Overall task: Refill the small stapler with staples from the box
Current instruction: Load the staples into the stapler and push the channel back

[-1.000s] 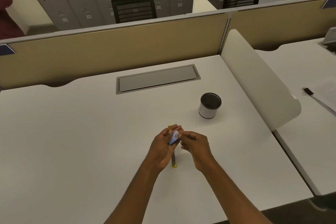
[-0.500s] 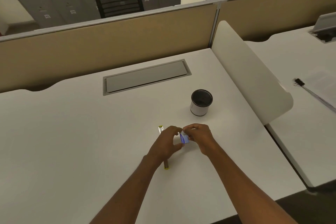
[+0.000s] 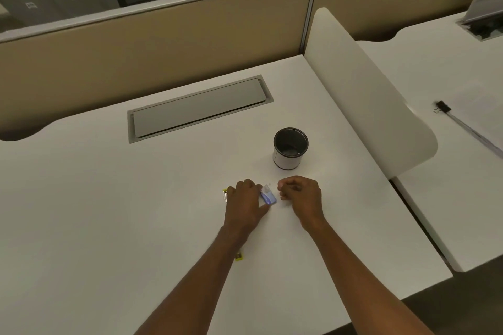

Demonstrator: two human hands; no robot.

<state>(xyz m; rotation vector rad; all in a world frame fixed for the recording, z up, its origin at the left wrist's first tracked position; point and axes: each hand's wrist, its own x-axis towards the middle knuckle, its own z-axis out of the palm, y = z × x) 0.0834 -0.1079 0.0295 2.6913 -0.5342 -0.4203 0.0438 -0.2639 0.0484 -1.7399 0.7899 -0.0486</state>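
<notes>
My left hand point(image 3: 246, 202) lies palm-down on the white worktop point(image 3: 109, 226), fingers gripping the small blue-and-white staple box point(image 3: 268, 196) at its right edge. My right hand point(image 3: 300, 194) rests just beside the box, fingers curled shut; whether they pinch staples I cannot tell. The stapler point(image 3: 225, 194), yellow-tipped, lies mostly hidden under my left hand. A cup point(image 3: 290, 148) stands beyond.

The tabletop point(image 3: 109, 212) is smooth, matt white laminate. Its cable hatch point(image 3: 198, 107) looks like brushed grey metal. The staple box point(image 3: 268, 196) is printed card, faintly glossy. The cup point(image 3: 290, 148) seems plastic, with a dark mesh-like inside. The partition point(image 3: 149, 43) looks cloth-covered.
</notes>
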